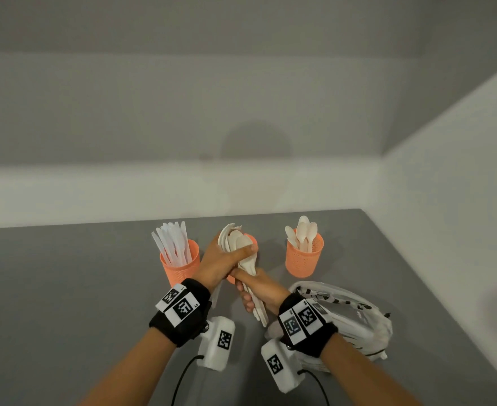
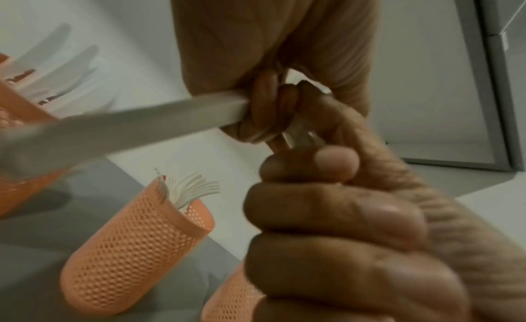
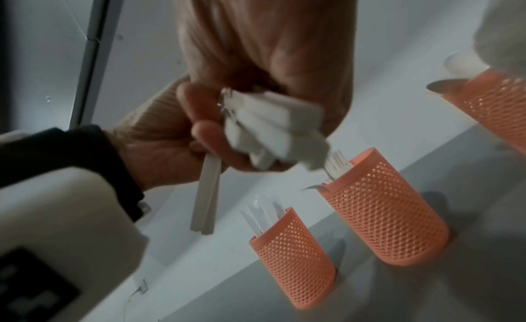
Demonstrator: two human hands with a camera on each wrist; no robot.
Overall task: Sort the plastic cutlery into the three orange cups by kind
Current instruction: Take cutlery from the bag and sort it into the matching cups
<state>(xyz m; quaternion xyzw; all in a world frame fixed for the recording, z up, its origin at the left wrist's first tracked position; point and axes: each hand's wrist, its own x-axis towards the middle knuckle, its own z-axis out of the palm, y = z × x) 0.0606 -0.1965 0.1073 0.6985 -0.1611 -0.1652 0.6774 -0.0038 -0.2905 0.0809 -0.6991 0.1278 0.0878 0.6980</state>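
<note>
Left hand point(image 2: 284, 52): grips a bundle of white cutlery point(image 2: 148, 122).
Right hand point(image 2: 356, 225): fingers point(image 2: 327, 216) curled, touching the left hand.
Mesh orange cup point(image 2: 133, 255): below the bundle, holds forks point(image 2: 190, 189).

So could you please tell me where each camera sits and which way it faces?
Head: on the head, looking forward and down at the bundle held by left hand and right hand; both forearms show.
Left wrist: looks along the fingers gripping handles.
Right wrist: looks along the hand at handle ends.
All views share the fork cup.
</note>
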